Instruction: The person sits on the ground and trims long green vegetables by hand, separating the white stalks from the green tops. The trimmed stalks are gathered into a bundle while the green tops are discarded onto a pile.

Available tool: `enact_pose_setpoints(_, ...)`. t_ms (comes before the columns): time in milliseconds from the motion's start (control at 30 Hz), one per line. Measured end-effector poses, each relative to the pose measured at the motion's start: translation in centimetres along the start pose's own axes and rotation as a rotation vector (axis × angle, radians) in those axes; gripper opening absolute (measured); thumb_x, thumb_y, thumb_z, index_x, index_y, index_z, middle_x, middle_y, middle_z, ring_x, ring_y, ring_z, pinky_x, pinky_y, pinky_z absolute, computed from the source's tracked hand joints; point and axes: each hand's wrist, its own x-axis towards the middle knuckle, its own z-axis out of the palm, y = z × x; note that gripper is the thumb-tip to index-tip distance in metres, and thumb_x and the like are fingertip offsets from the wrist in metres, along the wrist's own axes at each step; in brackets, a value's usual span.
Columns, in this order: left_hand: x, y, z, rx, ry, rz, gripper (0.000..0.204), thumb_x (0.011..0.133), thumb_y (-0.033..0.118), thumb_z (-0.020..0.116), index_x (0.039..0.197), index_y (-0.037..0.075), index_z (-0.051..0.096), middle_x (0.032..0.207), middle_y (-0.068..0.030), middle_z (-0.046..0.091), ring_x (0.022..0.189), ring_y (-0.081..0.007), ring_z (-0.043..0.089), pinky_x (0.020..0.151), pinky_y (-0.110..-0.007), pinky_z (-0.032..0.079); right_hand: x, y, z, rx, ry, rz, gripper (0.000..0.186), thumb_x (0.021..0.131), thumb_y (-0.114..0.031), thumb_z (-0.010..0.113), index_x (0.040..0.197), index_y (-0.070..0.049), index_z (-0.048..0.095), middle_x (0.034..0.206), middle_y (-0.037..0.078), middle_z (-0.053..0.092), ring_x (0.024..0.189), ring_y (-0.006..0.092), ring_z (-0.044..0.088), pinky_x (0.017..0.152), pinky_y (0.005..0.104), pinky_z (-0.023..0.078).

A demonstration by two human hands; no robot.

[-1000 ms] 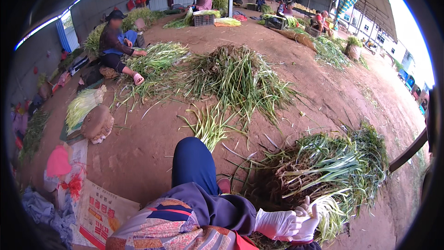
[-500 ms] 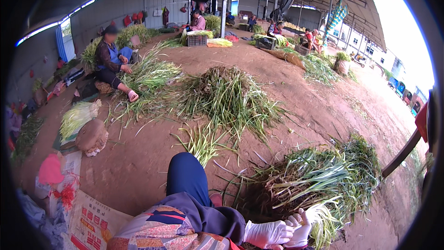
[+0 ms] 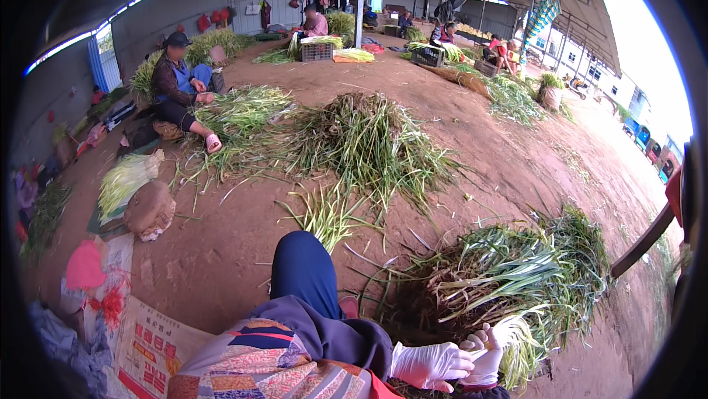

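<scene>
Both my hands wear thin white gloves and meet at the lower right, beside a pile of long green leafy stalks (image 3: pixel 509 273) with brown, dirty roots. My left hand (image 3: pixel 431 365) reaches across with its fingers stretched toward the right one and its thumb apart. Close against it, my right hand (image 3: pixel 483 356) is closed, fingers curled in; whatever they pinch is too small to make out. Paler, yellow-green stalks (image 3: pixel 521 347) spread out right behind the right hand; whether it touches them I cannot tell.
A larger stalk heap (image 3: pixel 372 144) lies ahead, with a small loose bunch (image 3: pixel 324 216) near my knee. At left are a brown stool-like lump (image 3: pixel 150 211), pale stalks (image 3: pixel 129 184) and a printed sack (image 3: pixel 151 351). A person (image 3: pixel 177 82) sits far left; others work farther back.
My left hand's fingers have straightened and drawn slightly away from the right hand's fingertips. The right hand stays beside the pale stalks. The whole view has shifted slightly.
</scene>
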Motion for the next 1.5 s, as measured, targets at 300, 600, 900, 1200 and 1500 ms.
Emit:
enact_pose_setpoints(300,-1.1,-1.4,-1.1,0.051,0.142,-0.097,0.045,0.096,0.036,0.043,0.119,-0.002,0.050,0.125,-0.0201,0.050,0.117,-0.0351,0.046,0.090,-0.045,0.038,1.6,0.1,-1.4,-0.074,0.083,-0.090,0.014,0.095,-0.019,0.048,0.093,-0.007,0.055,0.061,-0.003,0.042,0.050,0.0091,0.039,0.049,0.0237,0.035)
enact_pose_setpoints(600,-1.5,-1.7,-0.5,-0.070,0.071,-0.132,0.043,0.097,0.036,0.040,0.115,-0.002,0.051,0.120,-0.0200,0.051,0.112,-0.0352,0.048,0.087,-0.044,0.038,1.6,0.6,-1.9,-0.092,0.075,-0.043,0.021,0.093,-0.023,0.052,0.104,-0.005,0.058,0.067,-0.002,0.048,0.053,0.0097,0.043,0.051,0.0227,0.036)
enact_pose_setpoints(900,-0.7,-1.3,-0.8,-0.020,0.205,-0.049,0.041,0.098,0.033,0.041,0.117,-0.002,0.050,0.122,-0.0205,0.050,0.114,-0.0353,0.047,0.089,-0.044,0.038,1.7,0.8,-2.5,-0.250,0.125,-0.039,0.069,0.081,-0.036,0.068,0.137,-0.006,0.040,0.104,0.008,0.060,0.069,0.0113,0.053,0.070,0.0228,0.047)
enact_pose_setpoints(1200,1.3,-8.1,-4.9,0.145,0.548,-0.431,0.024,0.092,0.021,0.057,0.106,0.001,0.059,0.108,-0.0146,0.059,0.103,-0.0323,0.056,0.091,-0.039,0.043,-3.1,-13.2,4.1,0.128,-0.436,-0.573,0.033,0.097,-0.018,0.048,0.125,0.000,0.048,0.066,-0.005,0.037,0.055,0.0051,0.037,0.055,0.0225,0.034)
enact_pose_setpoints(1500,6.1,-20.4,-0.1,0.263,0.141,-0.746,0.019,0.083,0.020,0.065,0.098,0.009,0.067,0.097,-0.0116,0.066,0.090,-0.0275,0.064,0.079,-0.034,0.050,-2.8,-14.8,0.0,0.395,-0.295,-0.606,0.015,0.094,-0.016,0.050,0.101,-0.003,0.051,0.068,-0.004,0.040,0.062,0.0100,0.040,0.064,0.0288,0.040)
